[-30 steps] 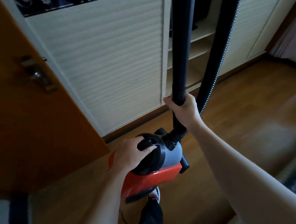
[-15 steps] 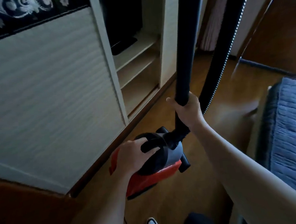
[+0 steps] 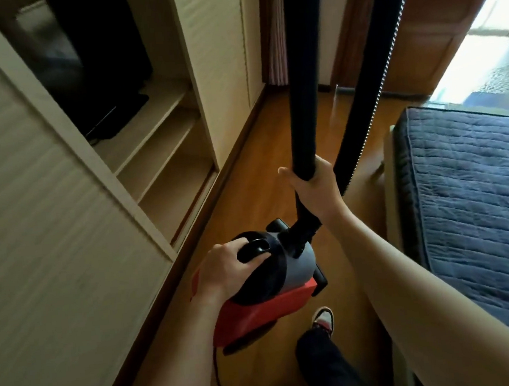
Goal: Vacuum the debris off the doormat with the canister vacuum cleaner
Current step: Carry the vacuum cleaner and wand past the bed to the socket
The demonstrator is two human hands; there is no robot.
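Note:
I carry a red, grey and black canister vacuum cleaner [image 3: 267,303] above the wooden floor. My left hand [image 3: 226,270] grips its black top handle [image 3: 254,249]. My right hand [image 3: 315,187] is wrapped around the black wand [image 3: 301,63], which rises straight up out of frame. The ribbed black hose [image 3: 368,66] hangs beside the wand on its right. A thin red cord [image 3: 220,383] trails down from the canister. No doormat is in sight.
A cream cabinet [image 3: 43,244] with open shelves and a black TV [image 3: 100,61] lines the left. A bed with a blue quilt [image 3: 478,208] fills the right. A strip of wood floor [image 3: 254,174] runs ahead toward a bright doorway [image 3: 488,55]. My shoe [image 3: 323,321] steps forward.
My view has swung to the right, from the orange door and cabinet front toward the passage beside the bed. Both hands keep the same hold on the vacuum.

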